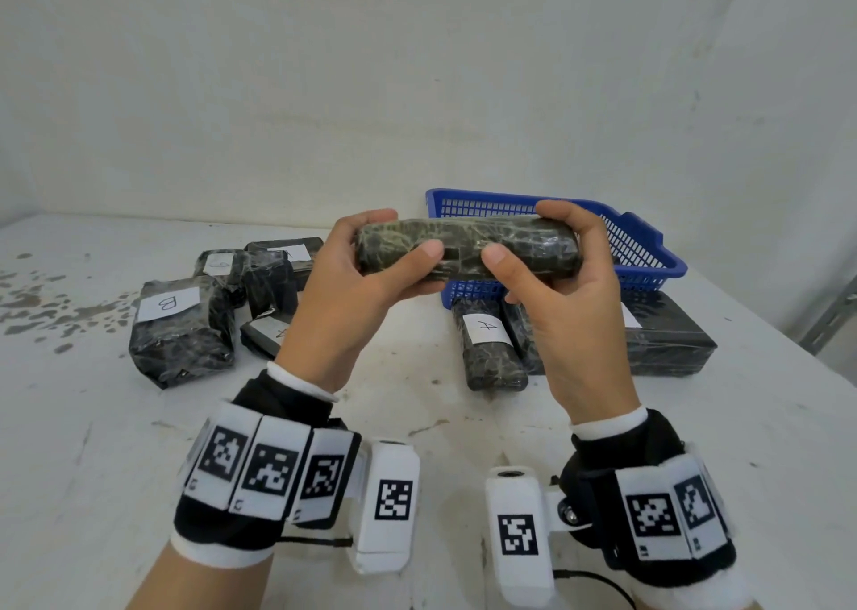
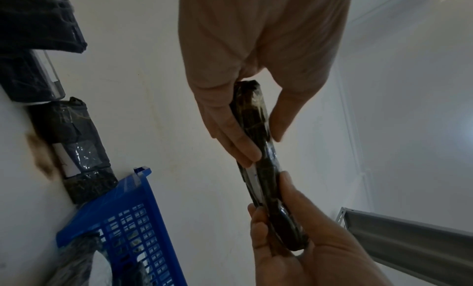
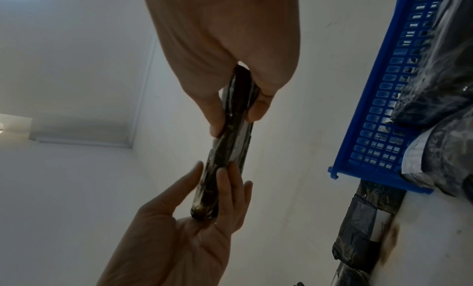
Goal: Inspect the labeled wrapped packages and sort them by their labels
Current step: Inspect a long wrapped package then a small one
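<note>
I am gripping the long wrapped package at its two ends, my left hand curling round one end and my right hand round the other, thumbs pressing on the near face and fingers wrapping behind. I am holding it level in the air, above the surface and in front of the blue basket. I judge that I am holding it this way so I can roll it between both hands and bring its label round to face me: the side toward me is showing only dark crinkled wrap, while both wrist views are showing a white strip on the side turned away from me. Its letter is not readable from here.

Below my left hand a cluster of dark packages is lying on the surface, the largest showing a B label. Below my right hand a narrower package with an A label is lying beside a big dark block, both just in front of the basket. I take these to be the two piles I am sorting into. More wrapped packages are sitting in the basket, seen through its mesh in the right wrist view.

The surface is white, scuffed, with dark chipped patches toward its left edge. A plain pale wall is standing behind it, and a grey metal rack is off to the right.
</note>
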